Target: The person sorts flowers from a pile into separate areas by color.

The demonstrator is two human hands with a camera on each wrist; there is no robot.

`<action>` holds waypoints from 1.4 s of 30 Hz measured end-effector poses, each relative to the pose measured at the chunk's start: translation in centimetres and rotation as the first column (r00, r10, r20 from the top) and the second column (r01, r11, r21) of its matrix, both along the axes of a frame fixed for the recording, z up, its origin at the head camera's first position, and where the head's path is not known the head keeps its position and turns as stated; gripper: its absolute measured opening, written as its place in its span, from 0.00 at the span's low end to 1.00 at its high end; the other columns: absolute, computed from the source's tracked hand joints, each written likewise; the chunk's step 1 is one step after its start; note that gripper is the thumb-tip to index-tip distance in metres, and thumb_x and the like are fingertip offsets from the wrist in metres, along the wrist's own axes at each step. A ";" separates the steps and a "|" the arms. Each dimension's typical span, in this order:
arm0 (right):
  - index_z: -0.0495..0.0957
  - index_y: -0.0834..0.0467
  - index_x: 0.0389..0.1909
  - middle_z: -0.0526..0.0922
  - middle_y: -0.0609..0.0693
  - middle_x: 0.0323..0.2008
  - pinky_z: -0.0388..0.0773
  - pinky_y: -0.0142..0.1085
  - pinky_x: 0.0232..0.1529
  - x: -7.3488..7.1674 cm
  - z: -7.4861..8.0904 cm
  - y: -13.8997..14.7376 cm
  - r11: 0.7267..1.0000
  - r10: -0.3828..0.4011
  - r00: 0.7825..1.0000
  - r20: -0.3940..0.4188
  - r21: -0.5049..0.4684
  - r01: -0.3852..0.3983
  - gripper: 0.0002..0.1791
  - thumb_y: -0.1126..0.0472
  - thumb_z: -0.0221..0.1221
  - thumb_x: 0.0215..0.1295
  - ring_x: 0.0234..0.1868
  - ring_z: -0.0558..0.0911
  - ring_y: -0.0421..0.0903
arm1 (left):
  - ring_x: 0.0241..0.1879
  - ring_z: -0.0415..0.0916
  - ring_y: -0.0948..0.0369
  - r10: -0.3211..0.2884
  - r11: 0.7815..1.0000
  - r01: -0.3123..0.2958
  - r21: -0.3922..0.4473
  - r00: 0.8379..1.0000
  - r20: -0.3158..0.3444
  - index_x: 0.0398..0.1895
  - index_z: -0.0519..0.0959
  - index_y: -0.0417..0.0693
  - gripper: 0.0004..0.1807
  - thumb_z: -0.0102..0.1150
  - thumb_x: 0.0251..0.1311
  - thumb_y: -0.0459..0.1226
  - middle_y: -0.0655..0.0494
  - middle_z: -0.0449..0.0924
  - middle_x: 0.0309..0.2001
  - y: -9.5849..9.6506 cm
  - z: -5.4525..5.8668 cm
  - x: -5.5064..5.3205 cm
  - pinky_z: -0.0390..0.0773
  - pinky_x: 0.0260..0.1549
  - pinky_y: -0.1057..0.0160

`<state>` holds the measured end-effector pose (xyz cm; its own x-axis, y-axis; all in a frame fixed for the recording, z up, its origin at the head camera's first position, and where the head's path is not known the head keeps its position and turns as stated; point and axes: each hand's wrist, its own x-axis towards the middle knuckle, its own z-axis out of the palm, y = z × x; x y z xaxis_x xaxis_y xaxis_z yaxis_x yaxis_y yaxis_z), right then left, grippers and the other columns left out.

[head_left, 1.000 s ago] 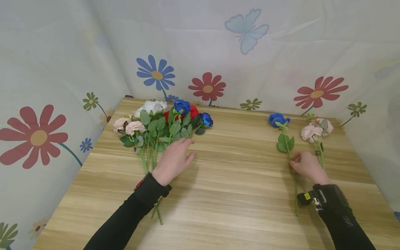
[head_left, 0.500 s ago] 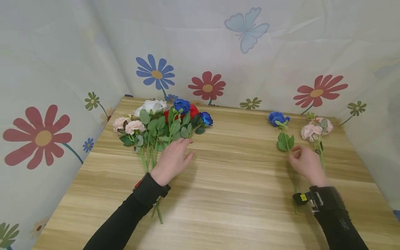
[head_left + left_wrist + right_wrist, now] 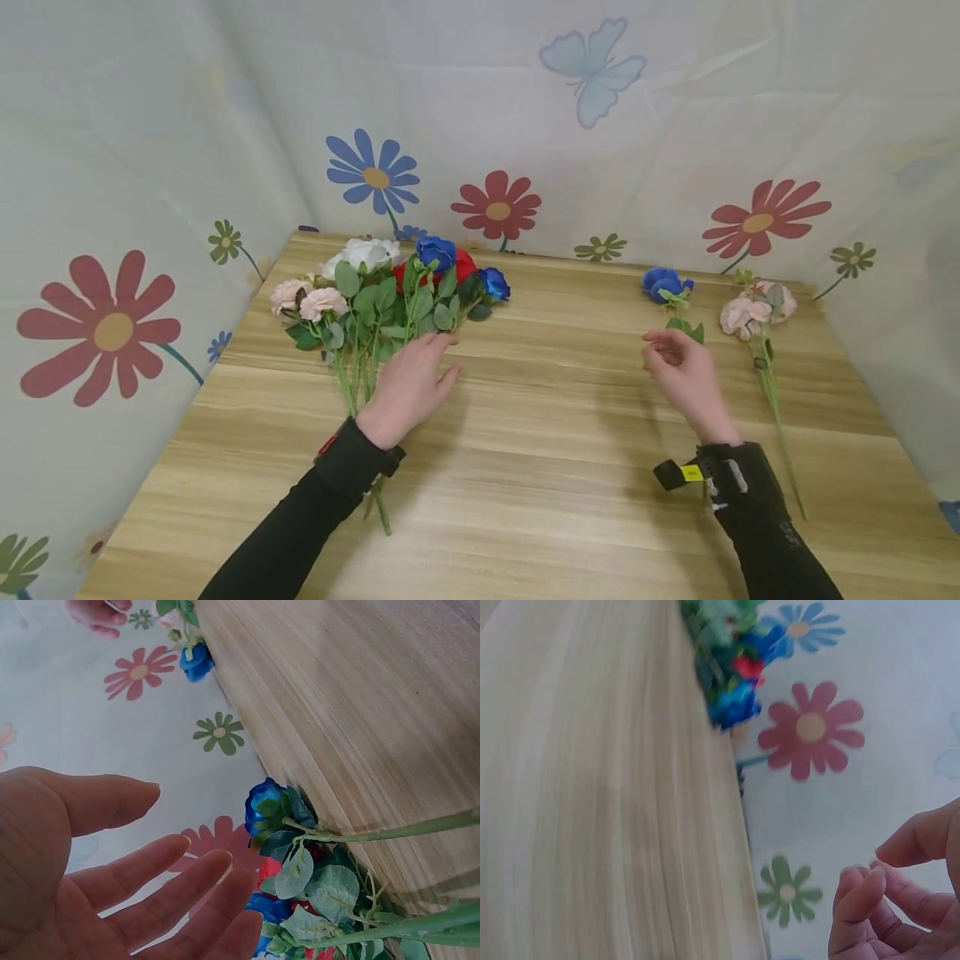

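My left hand [image 3: 408, 387] hovers over the stems of a loose bunch of artificial flowers on the left of the table. Its fingers are relaxed and hold nothing, as the left wrist view shows. In the bunch lie white flowers [image 3: 371, 254], pink flowers [image 3: 324, 305], a red flower [image 3: 466, 265] and blue roses [image 3: 437, 252]. My right hand [image 3: 686, 379] is raised in front of a single blue rose [image 3: 663, 285] and covers much of its stem. The right fingers are loosely curled around nothing. To its right lies a pink flower stem [image 3: 750, 317].
The wooden table [image 3: 540, 467] reaches back to a hanging cloth [image 3: 480, 100] printed with flowers and a butterfly. Cloth also stands along the left and right sides. Bare wood lies between the two groups of flowers.
My right hand has let go of the blue rose's stem, lifted and moved left. The rose stays on the table, and the pink flower's stem is now uncovered. My left hand has barely moved.
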<state>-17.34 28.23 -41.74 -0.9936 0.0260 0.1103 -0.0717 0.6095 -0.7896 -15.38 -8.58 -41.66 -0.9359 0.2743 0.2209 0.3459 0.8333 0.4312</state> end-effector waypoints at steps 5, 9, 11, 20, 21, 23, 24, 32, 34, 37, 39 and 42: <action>0.71 0.66 0.60 0.80 0.42 0.38 0.81 0.27 0.39 -0.4 0.0 -3.0 0.963 0.049 0.996 0.072 -0.269 -0.028 0.18 0.61 0.54 0.75 0.36 0.81 0.31 | 0.51 0.83 0.47 0.020 1.000 -0.020 -0.007 1.000 0.011 0.60 0.79 0.40 0.20 0.62 0.68 0.39 0.43 0.83 0.54 -0.4 0.0 0.2 0.83 0.48 0.49; 0.72 0.61 0.58 0.80 0.39 0.37 0.81 0.27 0.42 -0.7 -0.1 -5.3 0.912 0.102 0.989 0.108 -0.406 -0.049 0.14 0.61 0.54 0.76 0.38 0.81 0.33 | 0.52 0.83 0.47 0.026 1.000 -0.026 0.012 0.999 0.023 0.60 0.79 0.39 0.19 0.61 0.69 0.38 0.43 0.83 0.54 -0.9 -0.2 0.4 0.83 0.50 0.49; 0.72 0.59 0.57 0.80 0.41 0.38 0.82 0.28 0.43 -0.8 -0.2 -6.4 0.886 0.127 0.984 0.128 -0.460 -0.054 0.13 0.61 0.52 0.76 0.39 0.81 0.34 | 0.52 0.83 0.47 0.034 0.999 -0.034 0.014 0.999 0.027 0.60 0.79 0.38 0.20 0.61 0.69 0.38 0.43 0.84 0.55 -1.2 -0.3 0.5 0.82 0.50 0.49; 0.71 0.60 0.59 0.81 0.45 0.40 0.81 0.28 0.45 -1.0 -0.8 -10.6 0.764 0.206 0.959 0.196 -0.644 -0.033 0.14 0.63 0.52 0.76 0.40 0.80 0.37 | 0.46 0.85 0.47 0.068 0.998 -0.068 -0.014 0.997 0.026 0.57 0.80 0.38 0.19 0.62 0.68 0.39 0.42 0.85 0.51 -2.1 -0.7 0.7 0.84 0.44 0.50; 0.70 0.61 0.60 0.81 0.45 0.40 0.81 0.28 0.45 -1.0 -0.8 -11.0 0.755 0.217 0.956 0.197 -0.655 -0.036 0.15 0.63 0.52 0.76 0.40 0.80 0.37 | 0.46 0.85 0.47 0.073 0.997 -0.073 -0.011 0.997 0.028 0.56 0.80 0.37 0.18 0.62 0.68 0.39 0.42 0.85 0.51 -2.2 -0.8 0.7 0.84 0.44 0.50; 0.69 0.63 0.61 0.81 0.45 0.39 0.81 0.28 0.44 -1.1 -0.9 -11.8 0.738 0.235 0.951 0.202 -0.674 -0.039 0.17 0.64 0.52 0.76 0.39 0.81 0.38 | 0.46 0.85 0.47 0.087 0.996 -0.087 -0.015 0.996 0.030 0.56 0.80 0.37 0.18 0.62 0.68 0.38 0.42 0.85 0.50 -2.4 -1.0 0.8 0.84 0.43 0.50; 0.68 0.65 0.62 0.81 0.44 0.39 0.81 0.27 0.44 -1.0 -0.9 -12.2 0.730 0.243 0.948 0.206 -0.682 -0.039 0.18 0.64 0.51 0.76 0.39 0.81 0.38 | 0.46 0.85 0.47 0.094 0.996 -0.093 -0.015 0.995 0.036 0.55 0.80 0.37 0.18 0.62 0.68 0.38 0.41 0.85 0.50 -2.6 -1.1 0.8 0.84 0.43 0.49; 0.68 0.66 0.64 0.80 0.45 0.39 0.79 0.29 0.46 -0.9 -0.9 -15.1 0.690 0.276 0.927 0.253 -0.724 -0.008 0.19 0.64 0.51 0.76 0.40 0.80 0.39 | 0.43 0.85 0.45 0.133 0.991 -0.131 -0.036 0.990 0.054 0.54 0.80 0.35 0.18 0.61 0.68 0.38 0.38 0.85 0.49 -4.3 -1.0 1.5 0.84 0.41 0.47; 0.68 0.65 0.64 0.80 0.45 0.39 0.79 0.29 0.46 -0.9 -1.0 -15.8 0.674 0.297 0.919 0.261 -0.739 -0.007 0.20 0.64 0.51 0.75 0.40 0.80 0.39 | 0.40 0.85 0.45 0.138 0.990 -0.137 -0.040 0.989 0.049 0.53 0.80 0.35 0.17 0.61 0.67 0.37 0.39 0.86 0.46 -4.9 -1.0 1.7 0.84 0.38 0.49; 0.68 0.64 0.64 0.80 0.45 0.40 0.78 0.29 0.45 -0.7 -1.1 -16.7 0.659 0.324 0.906 0.272 -0.752 -0.010 0.20 0.64 0.50 0.75 0.40 0.80 0.39 | 0.32 0.83 0.50 0.146 0.988 -0.143 -0.063 0.988 0.041 0.50 0.81 0.35 0.15 0.61 0.68 0.38 0.41 0.86 0.40 -5.4 -1.2 2.1 0.82 0.30 0.54; 0.68 0.64 0.64 0.79 0.44 0.39 0.77 0.28 0.45 -0.6 -1.2 -17.2 0.656 0.337 0.900 0.276 -0.755 -0.014 0.20 0.64 0.50 0.75 0.39 0.80 0.39 | 0.26 0.80 0.53 0.151 0.986 -0.146 -0.082 0.987 0.058 0.49 0.82 0.35 0.14 0.61 0.68 0.38 0.42 0.85 0.36 -5.6 -1.3 2.4 0.78 0.24 0.58; 0.68 0.64 0.64 0.79 0.44 0.39 0.77 0.29 0.45 -0.4 -1.4 -17.7 0.662 0.352 0.896 0.272 -0.749 -0.033 0.19 0.65 0.50 0.74 0.41 0.79 0.40 | 0.21 0.74 0.57 0.158 0.983 -0.145 -0.116 0.981 0.111 0.48 0.82 0.36 0.14 0.61 0.68 0.38 0.43 0.85 0.33 -5.7 -1.5 2.8 0.70 0.18 0.62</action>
